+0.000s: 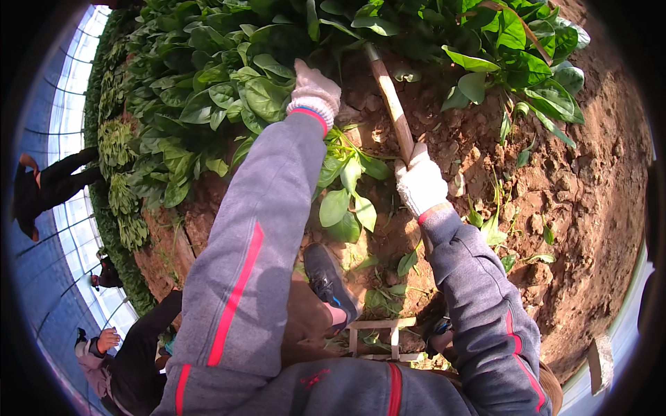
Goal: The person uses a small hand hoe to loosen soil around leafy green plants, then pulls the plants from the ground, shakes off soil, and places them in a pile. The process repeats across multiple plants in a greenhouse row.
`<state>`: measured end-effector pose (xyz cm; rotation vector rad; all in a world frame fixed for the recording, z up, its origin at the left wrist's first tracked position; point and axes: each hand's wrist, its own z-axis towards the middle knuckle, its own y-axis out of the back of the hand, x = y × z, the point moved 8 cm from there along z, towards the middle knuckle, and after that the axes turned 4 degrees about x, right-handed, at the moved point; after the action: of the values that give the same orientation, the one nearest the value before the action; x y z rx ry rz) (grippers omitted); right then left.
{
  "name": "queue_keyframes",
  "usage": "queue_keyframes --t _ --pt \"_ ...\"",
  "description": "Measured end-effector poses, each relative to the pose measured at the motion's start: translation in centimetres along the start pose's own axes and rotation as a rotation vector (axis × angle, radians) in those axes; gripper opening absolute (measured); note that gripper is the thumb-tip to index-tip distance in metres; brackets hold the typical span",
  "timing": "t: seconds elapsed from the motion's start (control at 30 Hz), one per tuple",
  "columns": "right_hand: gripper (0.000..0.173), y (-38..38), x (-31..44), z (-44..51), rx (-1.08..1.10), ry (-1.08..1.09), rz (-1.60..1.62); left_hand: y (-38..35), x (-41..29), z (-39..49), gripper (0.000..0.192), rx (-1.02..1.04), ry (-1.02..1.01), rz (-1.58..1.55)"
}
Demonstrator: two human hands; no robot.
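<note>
My right hand, in a pale knit glove, is closed around the wooden handle of a long tool. Its metal socket shows at the top, and the tool's head is hidden under leaves. To the left, my left hand, in a matching glove, reaches in at the edge of the dense leafy greens; its fingers are partly hidden, so its hold is unclear. A cut or loose leafy plant lies on the soil between my forearms. More large-leaved plants stand at the upper right.
Cracked brown soil with scattered leaves spreads on the right. My shoe and a small wooden frame are below. Several people are at the left, one in dark clothes, near the plastic greenhouse wall.
</note>
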<state>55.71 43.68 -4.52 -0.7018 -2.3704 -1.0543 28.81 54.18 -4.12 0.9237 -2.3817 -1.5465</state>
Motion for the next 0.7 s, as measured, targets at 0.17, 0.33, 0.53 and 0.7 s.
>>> queue_keyframes --t 0.17,0.33,0.53,0.7 --pt "0.031 0.0 -1.9 -0.9 -0.008 0.05 0.129 -0.2 -2.8 -1.5 0.046 0.24 -0.201 0.951" --pt "0.035 1.2 -2.1 -2.6 -0.111 -0.015 0.23 1.2 -3.4 -4.2 0.022 -0.075 -0.436 0.864" --pt "0.041 -1.5 -5.6 -7.6 -0.115 -0.02 0.163 -1.5 -2.2 -9.6 0.032 0.207 -0.605 1.024" --pt "0.041 -2.3 -5.4 -8.4 -0.056 -0.003 -0.006 -1.2 -1.5 -10.6 0.038 0.246 -0.316 0.988"
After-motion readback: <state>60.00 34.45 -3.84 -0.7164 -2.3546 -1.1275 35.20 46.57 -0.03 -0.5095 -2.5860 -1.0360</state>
